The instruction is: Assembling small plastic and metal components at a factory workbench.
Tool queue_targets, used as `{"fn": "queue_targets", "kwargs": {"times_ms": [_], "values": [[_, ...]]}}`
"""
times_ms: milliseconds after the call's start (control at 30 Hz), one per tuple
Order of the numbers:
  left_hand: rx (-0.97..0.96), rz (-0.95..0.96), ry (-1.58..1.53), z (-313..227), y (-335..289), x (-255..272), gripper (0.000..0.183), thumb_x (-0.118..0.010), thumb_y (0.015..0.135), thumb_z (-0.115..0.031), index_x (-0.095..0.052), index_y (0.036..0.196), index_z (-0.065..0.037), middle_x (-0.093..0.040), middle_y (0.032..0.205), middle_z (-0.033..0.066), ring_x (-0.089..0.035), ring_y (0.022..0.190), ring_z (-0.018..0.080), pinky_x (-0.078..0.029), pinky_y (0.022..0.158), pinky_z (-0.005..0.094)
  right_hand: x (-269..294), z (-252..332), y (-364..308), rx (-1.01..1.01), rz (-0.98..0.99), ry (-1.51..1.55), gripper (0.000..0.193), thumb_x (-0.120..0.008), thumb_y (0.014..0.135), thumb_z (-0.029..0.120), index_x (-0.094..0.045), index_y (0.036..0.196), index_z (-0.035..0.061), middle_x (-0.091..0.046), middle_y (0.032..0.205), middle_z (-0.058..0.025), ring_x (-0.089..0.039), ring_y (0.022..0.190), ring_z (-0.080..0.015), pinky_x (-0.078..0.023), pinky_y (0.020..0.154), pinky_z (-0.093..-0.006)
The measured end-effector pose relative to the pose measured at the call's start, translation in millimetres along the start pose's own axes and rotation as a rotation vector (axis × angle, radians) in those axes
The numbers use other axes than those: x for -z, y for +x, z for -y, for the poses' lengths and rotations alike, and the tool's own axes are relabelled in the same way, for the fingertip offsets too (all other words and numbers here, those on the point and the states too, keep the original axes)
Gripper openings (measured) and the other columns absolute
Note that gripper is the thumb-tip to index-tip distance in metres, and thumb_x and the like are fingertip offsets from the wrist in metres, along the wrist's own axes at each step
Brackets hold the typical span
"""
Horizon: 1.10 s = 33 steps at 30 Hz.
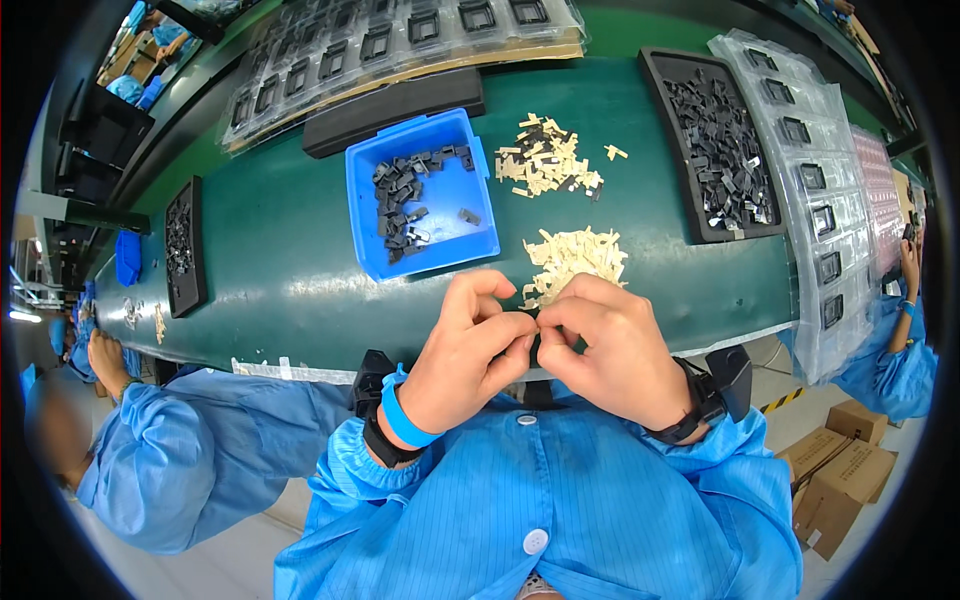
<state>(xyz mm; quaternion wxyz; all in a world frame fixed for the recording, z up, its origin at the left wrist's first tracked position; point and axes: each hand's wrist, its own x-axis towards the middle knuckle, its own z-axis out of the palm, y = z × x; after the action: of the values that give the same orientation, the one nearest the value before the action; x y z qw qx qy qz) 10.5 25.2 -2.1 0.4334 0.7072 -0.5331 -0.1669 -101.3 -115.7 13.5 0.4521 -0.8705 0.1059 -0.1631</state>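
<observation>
My left hand [470,335] and my right hand [615,345] meet over the near edge of the green table [270,260]. Both are closed, thumbs and forefingers pinched together tip to tip. A small dark bit shows between the fingertips, mostly hidden by them. Just beyond my hands lies a heap of small cream plastic pieces [580,255]. Farther back is a second pile of cream pieces [540,165] mixed with black ones. To the left of the piles stands a blue plastic bin [430,263] holding loose black parts [398,185].
A black tray [671,150] full of small dark parts lies at right, beside clear blister trays [815,185]. More blister trays [375,45] and a black block [390,112] line the back. A co-worker's sleeve [190,450] is close at left. Cardboard boxes [845,490] stand at lower right.
</observation>
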Motion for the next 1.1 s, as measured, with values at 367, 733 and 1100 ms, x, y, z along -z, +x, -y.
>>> {"fn": "queue_targets", "kwargs": {"times_ms": [367, 733, 1100], "values": [[0.012, -0.013, 0.006, -0.8, 0.7, -1.7, 0.018, -0.064, 0.073, 0.002, -0.06, 0.09, 0.0, -0.042, 0.107, 0.0131, -0.051, 0.071, 0.0166, -0.045, 0.066, 0.0289, -1.0, -1.3, 1.5, -0.013, -0.04, -0.029, 0.004, -0.062, 0.071, 0.005, -0.061, 0.074, 0.002, -0.055, 0.072, -0.0107, -0.059, 0.062, -0.0298, -0.05, 0.057, -0.0373], [0.142, -0.114, -0.147, -3.6, 0.2, -3.9, 0.014, -0.064, 0.075, 0.0, -0.061, 0.089, 0.0, -0.044, 0.105, 0.0115, -0.051, 0.069, 0.0136, -0.043, 0.065, 0.0271, 7.1, 0.3, 5.1, -0.081, 0.002, 0.139, 0.009, -0.063, 0.073, 0.01, -0.061, 0.078, 0.0023, -0.059, 0.077, -0.0098, -0.061, 0.064, -0.0239, -0.049, 0.057, -0.0336], [0.181, -0.099, -0.248, -6.1, 0.5, -5.5, 0.009, -0.062, 0.078, 0.0, -0.06, 0.087, -0.001, -0.044, 0.106, 0.0093, -0.049, 0.074, 0.0103, -0.042, 0.064, 0.0221, 9.2, -12.4, 5.9, -0.096, -0.097, 0.009, 0.004, -0.062, 0.071, 0.002, -0.06, 0.075, 0.0013, -0.058, 0.072, -0.0093, -0.058, 0.061, -0.0223, -0.047, 0.055, -0.0317]]}}
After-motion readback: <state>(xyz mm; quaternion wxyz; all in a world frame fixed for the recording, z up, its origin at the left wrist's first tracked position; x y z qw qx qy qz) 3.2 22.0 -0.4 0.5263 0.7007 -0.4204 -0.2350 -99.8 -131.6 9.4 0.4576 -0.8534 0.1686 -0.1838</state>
